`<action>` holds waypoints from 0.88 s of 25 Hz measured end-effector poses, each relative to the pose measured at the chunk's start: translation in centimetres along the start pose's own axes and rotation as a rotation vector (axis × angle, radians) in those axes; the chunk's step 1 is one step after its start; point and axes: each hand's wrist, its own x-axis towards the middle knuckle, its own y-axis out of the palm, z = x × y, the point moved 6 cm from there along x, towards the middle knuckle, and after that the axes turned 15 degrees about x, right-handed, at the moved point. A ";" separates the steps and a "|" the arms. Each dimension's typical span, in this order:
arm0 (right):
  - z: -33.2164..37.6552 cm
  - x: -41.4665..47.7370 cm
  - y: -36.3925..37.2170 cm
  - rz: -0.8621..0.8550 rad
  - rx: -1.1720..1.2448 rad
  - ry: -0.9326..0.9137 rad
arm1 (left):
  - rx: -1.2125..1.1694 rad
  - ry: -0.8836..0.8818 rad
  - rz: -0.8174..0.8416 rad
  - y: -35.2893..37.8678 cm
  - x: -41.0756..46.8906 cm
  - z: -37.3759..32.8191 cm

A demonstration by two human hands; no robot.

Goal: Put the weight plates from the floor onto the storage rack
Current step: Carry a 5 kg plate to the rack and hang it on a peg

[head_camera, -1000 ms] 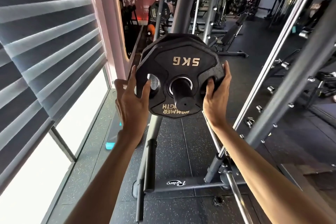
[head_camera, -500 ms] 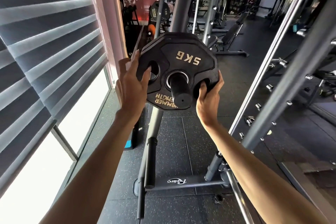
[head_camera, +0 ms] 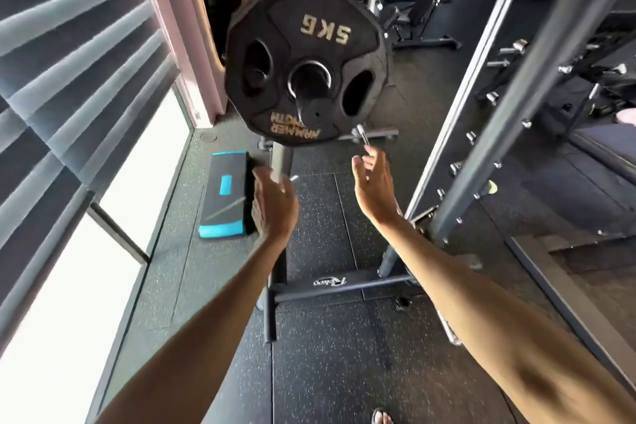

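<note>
A black 5 kg weight plate (head_camera: 306, 27) with gold lettering hangs on a black peg (head_camera: 311, 103) of the storage rack, the peg passing through its centre hole. The rack's grey post (head_camera: 280, 162) runs down below it to a base bar (head_camera: 344, 286) on the floor. My left hand (head_camera: 273, 205) hovers below the plate's left side, fingers relaxed, holding nothing. My right hand (head_camera: 373, 182) is below the plate's right side, also loose and empty. Neither hand touches the plate.
A black and teal step platform (head_camera: 225, 196) lies on the floor to the left, by the window with slatted blinds (head_camera: 69, 62). Slanted grey rack uprights with pegs (head_camera: 488, 134) stand to the right. Benches and machines fill the background. My foot (head_camera: 380, 418) shows at the bottom.
Both hands have let go of the plate and dropped below it. The plate now hangs on the peg by itself. The camera has tilted down toward the floor.
</note>
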 end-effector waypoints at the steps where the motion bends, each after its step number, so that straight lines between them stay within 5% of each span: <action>1: -1.8 -1.0 -0.5 0.027 -0.043 0.058 | 0.058 -0.028 0.127 2.4 -0.9 0.8; 9: -14.3 -12.1 -10.7 0.202 -0.296 0.412 | 0.399 0.214 0.889 20.9 -12.3 1.1; 22: -30.4 -26.6 -40.2 0.076 -0.378 0.944 | 0.623 0.519 1.474 39.4 -40.5 -16.1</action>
